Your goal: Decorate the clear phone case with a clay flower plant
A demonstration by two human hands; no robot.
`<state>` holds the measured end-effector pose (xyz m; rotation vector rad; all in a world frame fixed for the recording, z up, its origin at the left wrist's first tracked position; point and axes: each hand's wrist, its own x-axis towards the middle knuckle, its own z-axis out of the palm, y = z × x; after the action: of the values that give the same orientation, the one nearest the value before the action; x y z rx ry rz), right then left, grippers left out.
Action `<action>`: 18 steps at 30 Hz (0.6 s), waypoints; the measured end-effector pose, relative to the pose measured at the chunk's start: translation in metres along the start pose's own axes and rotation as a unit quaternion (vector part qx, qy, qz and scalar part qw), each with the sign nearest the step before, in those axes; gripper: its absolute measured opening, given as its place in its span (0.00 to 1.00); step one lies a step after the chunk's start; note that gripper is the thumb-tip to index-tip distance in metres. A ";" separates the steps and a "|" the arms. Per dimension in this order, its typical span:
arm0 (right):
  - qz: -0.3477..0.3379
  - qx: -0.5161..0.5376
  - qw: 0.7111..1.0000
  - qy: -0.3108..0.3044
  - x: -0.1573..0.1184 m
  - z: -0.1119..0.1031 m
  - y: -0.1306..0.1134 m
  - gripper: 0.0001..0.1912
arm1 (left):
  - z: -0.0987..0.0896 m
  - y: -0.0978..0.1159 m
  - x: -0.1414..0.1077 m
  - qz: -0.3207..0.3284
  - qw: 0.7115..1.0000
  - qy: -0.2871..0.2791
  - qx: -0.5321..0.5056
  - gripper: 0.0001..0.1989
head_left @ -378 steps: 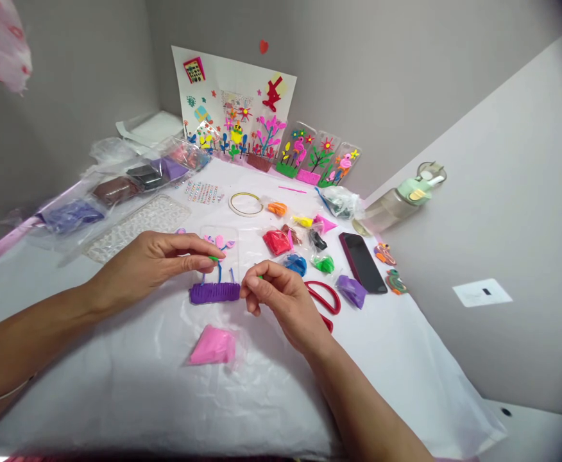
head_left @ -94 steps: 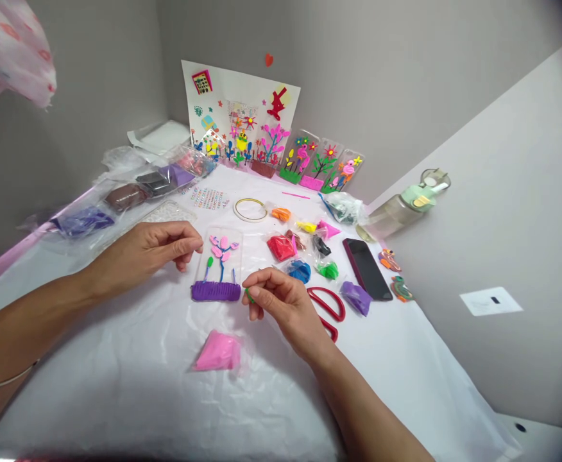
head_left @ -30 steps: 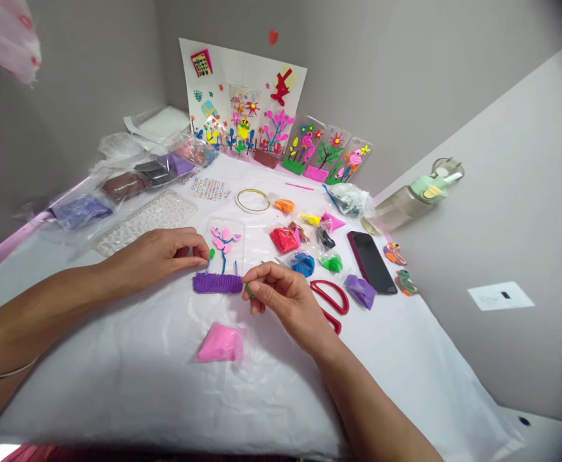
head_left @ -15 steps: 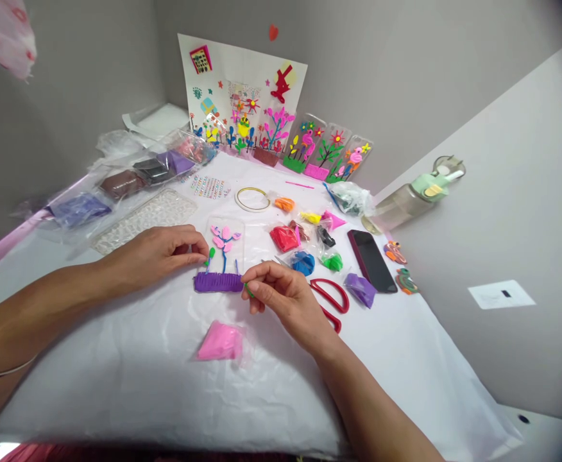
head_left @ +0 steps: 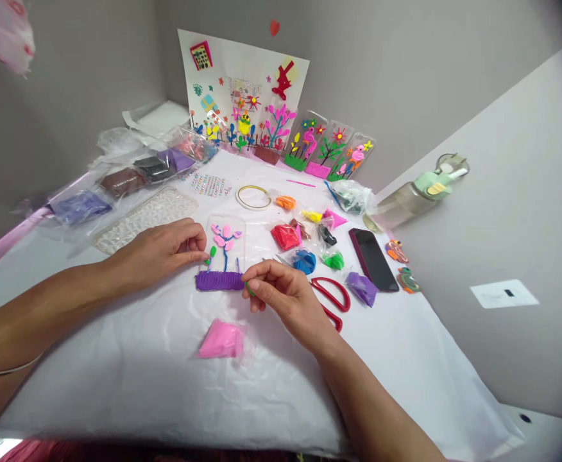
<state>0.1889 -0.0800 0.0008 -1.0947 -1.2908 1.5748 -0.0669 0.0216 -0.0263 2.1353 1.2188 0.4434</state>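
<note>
So the clear phone case (head_left: pixel 226 247) lies flat in the middle of the white plastic-covered table (head_left: pixel 117 378), with a ribbed purple clay strip (head_left: pixel 220 280) along its near edge, thin blue stems rising from it and flat pink clay petals (head_left: pixel 224 234) on top. A small green clay leaf (head_left: pixel 212 252) sits on the left stem. The left hand (head_left: pixel 158 250) lies at 9 o'clock of the case, fingertips pinched together right against that leaf. The right hand (head_left: pixel 285 296) sits at 4 o'clock of the case, thumb and forefinger closed on a tiny bit of green clay (head_left: pixel 249 290) just beside the purple strip's right end. The 2 hands are apart, with the case between them.

At 6 o'clock there's a soft pink clay lump in a bag (head_left: pixel 222 340). At 3 o'clock are small bagged clays, red (head_left: pixel 285 236), blue (head_left: pixel 304 262) and green (head_left: pixel 333 260), then red-handled scissors (head_left: pixel 330 298) and a dark smartphone (head_left: pixel 373 258). At 12 o'clock is a ring of tape (head_left: pixel 253 197), with finished decorated cases (head_left: pixel 329 153) propped at the wall behind it.

Compared with half a second ago, barely anything changed: the left fingers stay on the leaf and the right hand keeps its pinch in the same spot.
</note>
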 end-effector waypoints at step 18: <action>0.001 0.007 1.000 0.002 0.000 0.000 0.000 0.10 | 0.001 -0.004 0.000 0.015 1.000 -0.006 0.008 0.17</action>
<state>0.1889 -0.0802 0.0012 -1.0896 -1.2753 1.5796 -0.0690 0.0229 -0.0294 2.1692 1.1893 0.4333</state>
